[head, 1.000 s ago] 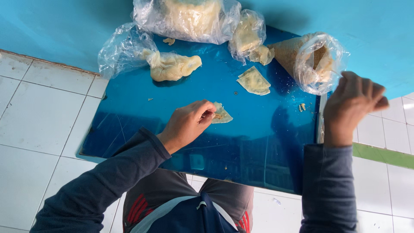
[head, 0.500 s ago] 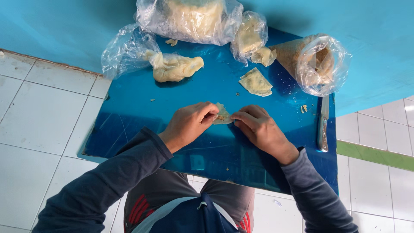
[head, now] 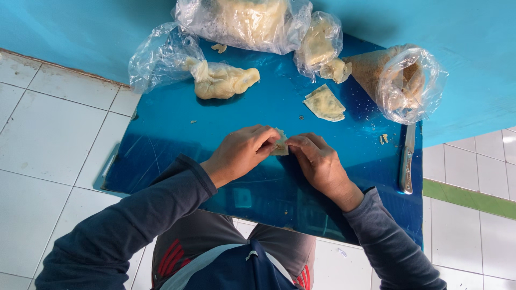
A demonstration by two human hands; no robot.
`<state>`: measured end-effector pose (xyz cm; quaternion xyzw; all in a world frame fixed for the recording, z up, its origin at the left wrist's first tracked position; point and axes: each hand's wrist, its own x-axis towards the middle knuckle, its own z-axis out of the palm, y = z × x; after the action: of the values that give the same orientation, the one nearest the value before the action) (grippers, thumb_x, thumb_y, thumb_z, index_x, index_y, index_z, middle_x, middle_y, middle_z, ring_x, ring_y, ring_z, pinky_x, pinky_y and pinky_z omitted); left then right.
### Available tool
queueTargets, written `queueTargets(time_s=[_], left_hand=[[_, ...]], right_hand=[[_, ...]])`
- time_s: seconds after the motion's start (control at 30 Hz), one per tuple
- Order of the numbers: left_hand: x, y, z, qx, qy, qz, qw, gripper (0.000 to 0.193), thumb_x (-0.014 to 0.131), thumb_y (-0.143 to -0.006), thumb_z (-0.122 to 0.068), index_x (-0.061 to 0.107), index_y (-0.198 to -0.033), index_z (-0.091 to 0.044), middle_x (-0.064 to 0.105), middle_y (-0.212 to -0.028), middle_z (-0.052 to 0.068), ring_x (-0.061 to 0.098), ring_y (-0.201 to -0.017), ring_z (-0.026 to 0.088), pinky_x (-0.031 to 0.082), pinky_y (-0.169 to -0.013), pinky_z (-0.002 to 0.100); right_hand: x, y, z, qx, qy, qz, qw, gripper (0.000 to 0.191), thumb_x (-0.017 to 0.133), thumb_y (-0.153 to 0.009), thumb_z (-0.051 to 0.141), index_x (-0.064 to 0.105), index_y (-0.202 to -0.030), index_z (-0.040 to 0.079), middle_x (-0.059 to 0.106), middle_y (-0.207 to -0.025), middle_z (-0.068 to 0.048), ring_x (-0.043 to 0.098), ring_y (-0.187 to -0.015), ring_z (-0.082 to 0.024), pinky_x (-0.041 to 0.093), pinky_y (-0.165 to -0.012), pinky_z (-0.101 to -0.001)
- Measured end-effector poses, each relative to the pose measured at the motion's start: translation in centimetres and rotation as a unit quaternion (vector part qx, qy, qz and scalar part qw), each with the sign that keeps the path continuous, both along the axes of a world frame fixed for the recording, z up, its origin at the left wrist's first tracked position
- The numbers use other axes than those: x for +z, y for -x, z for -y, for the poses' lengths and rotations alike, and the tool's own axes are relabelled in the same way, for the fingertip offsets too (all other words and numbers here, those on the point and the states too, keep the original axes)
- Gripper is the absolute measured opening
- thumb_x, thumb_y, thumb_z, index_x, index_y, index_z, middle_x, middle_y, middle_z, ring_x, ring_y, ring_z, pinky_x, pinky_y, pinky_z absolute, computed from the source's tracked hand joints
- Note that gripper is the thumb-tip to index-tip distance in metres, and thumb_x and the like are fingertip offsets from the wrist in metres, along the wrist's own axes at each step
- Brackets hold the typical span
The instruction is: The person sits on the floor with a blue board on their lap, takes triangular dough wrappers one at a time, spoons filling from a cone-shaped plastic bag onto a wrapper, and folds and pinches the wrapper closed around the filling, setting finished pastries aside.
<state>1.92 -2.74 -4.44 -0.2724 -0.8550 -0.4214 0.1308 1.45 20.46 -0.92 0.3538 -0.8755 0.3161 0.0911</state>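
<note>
The right hand (head: 322, 166) has come over from the bag side and now pinches the small dough piece (head: 280, 146) together with the left hand (head: 242, 153), both grips closed on it, just below the folded dough triangle (head: 324, 103) on the blue desk (head: 161, 139).

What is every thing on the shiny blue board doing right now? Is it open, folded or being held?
Small pale dough piece: pinched between both hands.
Left hand: gripping the piece.
Right hand: gripping the piece.
Flat folded dough triangle: lying loose.
Lumpy dough mass: spilling from an open clear bag.
Cone-shaped plastic filling bag: lying on its side.
Metal knife: lying flat, untouched.
</note>
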Motion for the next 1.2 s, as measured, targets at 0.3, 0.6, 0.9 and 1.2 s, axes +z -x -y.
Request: queueTargets(time_s=[0.3,0.6,0.9,1.2], left_hand=[[0.1,0.2,0.1,-0.011,-0.021,0.002,1.000,0.026,0.078,-0.092,-0.013,0.061,-0.112,-0.010,0.068,-0.099,0.007,0.071,-0.083,0.026,0.058,-0.067,0.037],[-0.4,0.5,0.2,-0.027,-0.028,0.008,0.999,0.018,0.077,-0.092,-0.013,0.064,-0.104,-0.008,0.063,-0.104,0.009,0.070,-0.086,0.026,0.059,-0.070,0.035],[0.0,0.5,0.8,-0.059,0.078,-0.034,0.995,0.025,0.079,-0.087,-0.020,0.066,-0.101,-0.004,0.058,-0.100,0.009,0.066,-0.085,0.024,0.058,-0.070,0.037],[-0.3,0.6,0.3,-0.030,0.077,-0.064,0.995,0.014,0.070,-0.099,-0.012,0.063,-0.106,-0.002,0.057,-0.100,0.006,0.066,-0.086,0.022,0.059,-0.070,0.034]], right_hand=[[-0.5,-0.2,1.7,0.002,0.016,-0.013,1.000,0.022,0.072,-0.095,0.002,0.066,-0.115,0.008,0.073,-0.110,-0.009,0.072,-0.097,-0.026,0.058,-0.078,-0.0349],[-0.3,0.1,2.2,-0.013,-0.042,-0.023,0.999,0.024,0.080,-0.088,0.010,0.073,-0.111,0.009,0.070,-0.109,-0.011,0.068,-0.094,-0.026,0.051,-0.082,-0.0364],[1.2,1.3,0.7,0.091,-0.118,-0.117,0.982,0.033,0.080,-0.085,0.012,0.073,-0.117,0.007,0.074,-0.113,-0.006,0.069,-0.094,-0.022,0.048,-0.090,-0.0380],[0.4,1.3,1.4,0.081,-0.076,-0.122,0.986,0.033,0.080,-0.083,0.015,0.068,-0.111,0.003,0.073,-0.103,-0.009,0.070,-0.094,-0.025,0.046,-0.091,-0.0414]])
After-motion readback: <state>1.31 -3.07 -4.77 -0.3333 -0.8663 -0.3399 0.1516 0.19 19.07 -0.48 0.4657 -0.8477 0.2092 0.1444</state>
